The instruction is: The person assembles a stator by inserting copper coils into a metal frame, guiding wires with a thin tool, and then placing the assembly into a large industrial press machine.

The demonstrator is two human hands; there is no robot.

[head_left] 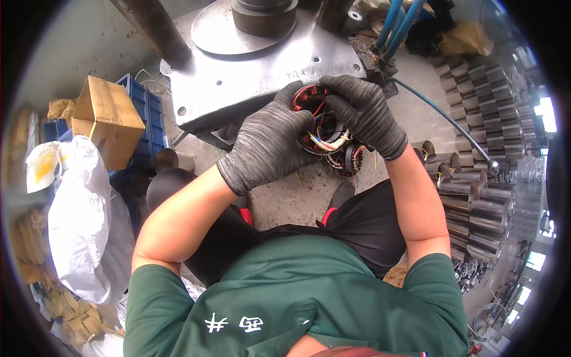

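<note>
A motor stator (pixel 307 95), a ring with red-brown windings, is held up in front of the metal plate. White, yellow, red and blue lead wires (pixel 326 143) hang across its open middle. My left hand (pixel 267 140), in a grey knit glove, is closed around its left side. At the upper right of the ring, the bent fingers of my right hand (pixel 366 113), gloved alike, are closed on the stator's rim; whether they also pinch a wire is hidden. Below, another wound stator (pixel 347 163) rests near the floor, partly covered by the held one.
Ahead stands a machine with a thick metal plate (pixel 241 83), a round block (pixel 264 18) and columns. Stacked metal cylinders (pixel 476 119) line the right, behind a thin hose (pixel 443 113). A cardboard box (pixel 107 122), blue crates (pixel 156 113) and a white sack (pixel 80 220) are at left.
</note>
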